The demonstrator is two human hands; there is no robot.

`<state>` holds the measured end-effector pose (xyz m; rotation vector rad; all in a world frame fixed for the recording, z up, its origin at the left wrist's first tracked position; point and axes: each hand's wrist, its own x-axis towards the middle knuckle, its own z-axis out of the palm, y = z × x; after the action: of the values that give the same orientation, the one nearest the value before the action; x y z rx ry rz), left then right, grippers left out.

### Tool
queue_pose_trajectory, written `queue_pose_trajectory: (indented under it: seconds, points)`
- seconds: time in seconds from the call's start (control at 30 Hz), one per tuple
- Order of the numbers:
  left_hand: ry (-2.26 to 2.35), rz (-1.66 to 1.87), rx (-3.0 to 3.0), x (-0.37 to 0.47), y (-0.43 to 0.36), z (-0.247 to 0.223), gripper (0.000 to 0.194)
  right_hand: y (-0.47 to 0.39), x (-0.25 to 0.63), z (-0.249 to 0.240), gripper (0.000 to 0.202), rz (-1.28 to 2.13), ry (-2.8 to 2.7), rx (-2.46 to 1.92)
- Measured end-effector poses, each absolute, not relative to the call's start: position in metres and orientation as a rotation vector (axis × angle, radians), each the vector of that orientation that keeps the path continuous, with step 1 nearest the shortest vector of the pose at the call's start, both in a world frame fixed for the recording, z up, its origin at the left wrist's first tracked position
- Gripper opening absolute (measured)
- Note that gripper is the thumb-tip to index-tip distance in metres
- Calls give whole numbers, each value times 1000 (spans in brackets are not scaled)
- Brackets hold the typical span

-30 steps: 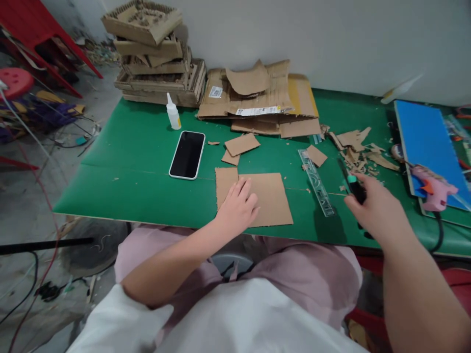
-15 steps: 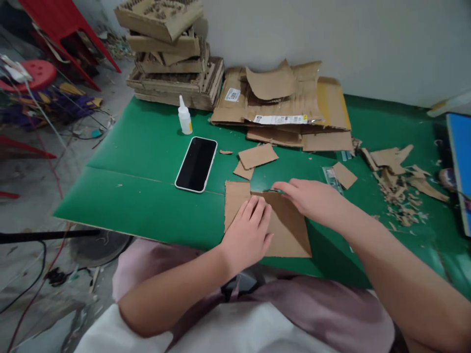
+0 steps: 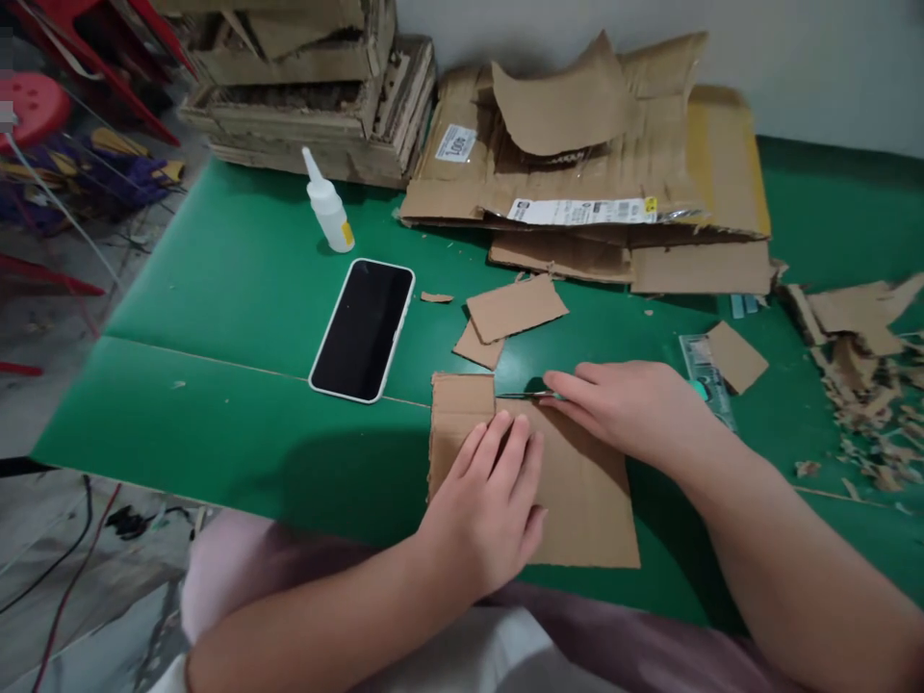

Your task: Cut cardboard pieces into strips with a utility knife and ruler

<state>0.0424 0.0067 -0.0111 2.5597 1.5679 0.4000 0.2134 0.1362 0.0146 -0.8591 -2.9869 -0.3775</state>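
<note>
A brown cardboard sheet [image 3: 584,491] lies flat on the green table [image 3: 252,433] in front of me. On its left part rests a smaller cardboard piece [image 3: 462,395]. My left hand [image 3: 491,500] presses down over both, fingers stretched out across the smaller piece's right edge. My right hand [image 3: 621,404] is closed around a slim craft knife [image 3: 526,395], holding it low at the sheet's top edge. The blade points left, its tip near the smaller piece's upper right corner. My fingers hide most of the handle.
Beyond the hands lie two cardboard offcuts [image 3: 516,308], a phone [image 3: 363,330] and a white glue bottle [image 3: 330,212]. Folded cardboard [image 3: 577,183] and stacked trays [image 3: 289,120] stand at the back. Cardboard scraps [image 3: 866,385] are heaped at right, near a clear packet [image 3: 704,375].
The view has moved closer and lower over the table, so things look larger. The left hand still presses the cardboard, and the right still holds the knife at the sheet's top edge.
</note>
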Motion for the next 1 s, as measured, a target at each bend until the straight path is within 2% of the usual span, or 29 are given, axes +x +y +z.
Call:
queue_pose_trajectory:
  seconds: [0.73, 1.0]
  points:
    - [1591, 357, 2558, 43, 5, -9, 54, 134, 207, 22, 31, -387, -2980, -827]
    - [1599, 309, 2560, 44, 6, -8, 53, 129, 208, 25, 16, -378, -3058, -844]
